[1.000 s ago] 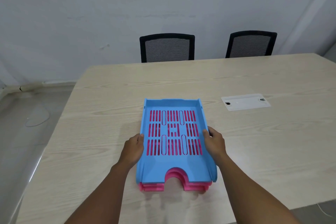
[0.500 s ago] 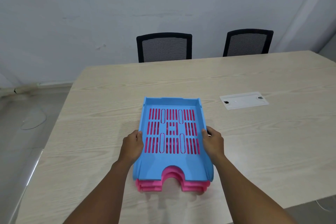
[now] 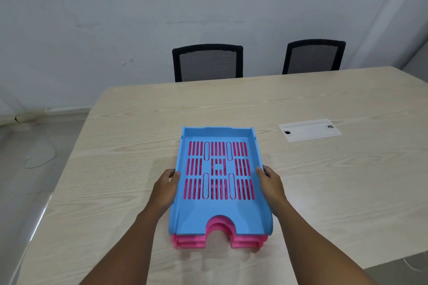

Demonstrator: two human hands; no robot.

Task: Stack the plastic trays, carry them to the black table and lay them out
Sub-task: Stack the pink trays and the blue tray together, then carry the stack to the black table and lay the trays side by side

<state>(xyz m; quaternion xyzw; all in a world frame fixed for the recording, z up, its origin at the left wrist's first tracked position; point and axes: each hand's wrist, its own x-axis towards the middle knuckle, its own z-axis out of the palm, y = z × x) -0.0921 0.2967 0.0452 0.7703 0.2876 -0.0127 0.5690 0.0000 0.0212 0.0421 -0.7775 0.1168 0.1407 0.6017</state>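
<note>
A blue slotted plastic tray (image 3: 220, 213) sits on top of pink trays (image 3: 190, 242), the stack resting near the front of a light wooden table (image 3: 324, 180). Pink shows through the blue tray's slots and below its front notch. My left hand (image 3: 165, 186) grips the stack's left wall. My right hand (image 3: 269, 183) grips its right wall. Both thumbs hook over the blue rim. No black table is in view.
A white flat cover plate (image 3: 309, 129) lies on the table to the right of the stack. Two black mesh chairs (image 3: 208, 62) (image 3: 313, 56) stand at the far edge against a grey wall. The floor lies to the left.
The view has shifted slightly, and the stack with both hands on its sides sits a little lower and nearer me. The grip looks the same.
</note>
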